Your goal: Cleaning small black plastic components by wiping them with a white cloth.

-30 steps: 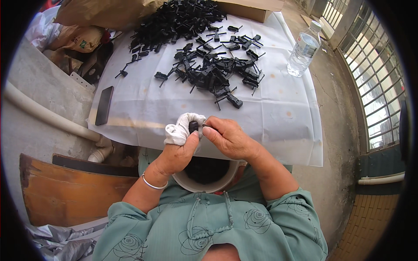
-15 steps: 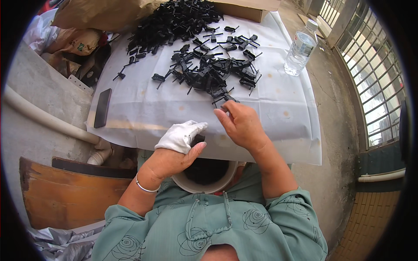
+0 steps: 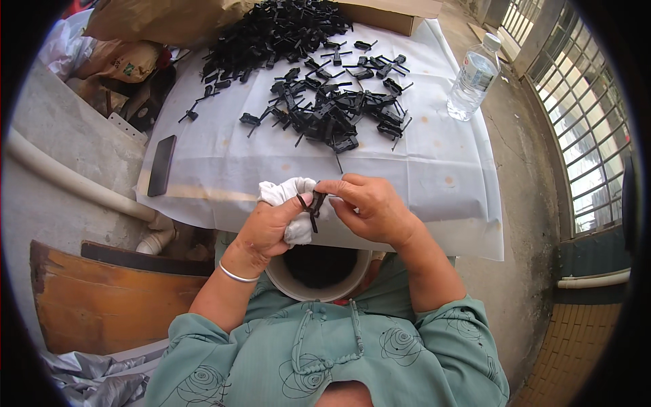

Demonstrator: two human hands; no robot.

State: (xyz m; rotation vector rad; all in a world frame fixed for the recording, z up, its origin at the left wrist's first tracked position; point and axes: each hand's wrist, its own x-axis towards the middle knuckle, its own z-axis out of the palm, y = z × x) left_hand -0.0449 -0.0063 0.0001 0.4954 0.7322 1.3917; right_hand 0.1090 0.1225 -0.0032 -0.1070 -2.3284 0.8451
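Note:
In front of me, over the near edge of the table, my left hand (image 3: 277,216) grips a small black plastic part (image 3: 316,206) with thin arms sticking out. A white glove (image 3: 285,192) covers its fingers, while the thumb is bare. My bare right hand (image 3: 371,207) has its thumb and fingertips closed at the part's right side. Just beyond both hands lies a loose cluster of similar black parts (image 3: 332,115) on the white table cover (image 3: 224,163). Below the hands, a pale bucket (image 3: 320,296) has dark contents that I cannot make out singly.
A large heap of black parts (image 3: 271,34) fills the table's far side, beside brown paper (image 3: 156,20) and a cardboard box (image 3: 386,19). A water bottle (image 3: 471,81) stands at the right edge; a phone (image 3: 161,166) lies at the left. Barred windows (image 3: 583,115) line the right.
My right hand has drawn back from the near end of the cluster to my left hand. The left hand has turned and moved slightly right, and a black part now shows between both hands.

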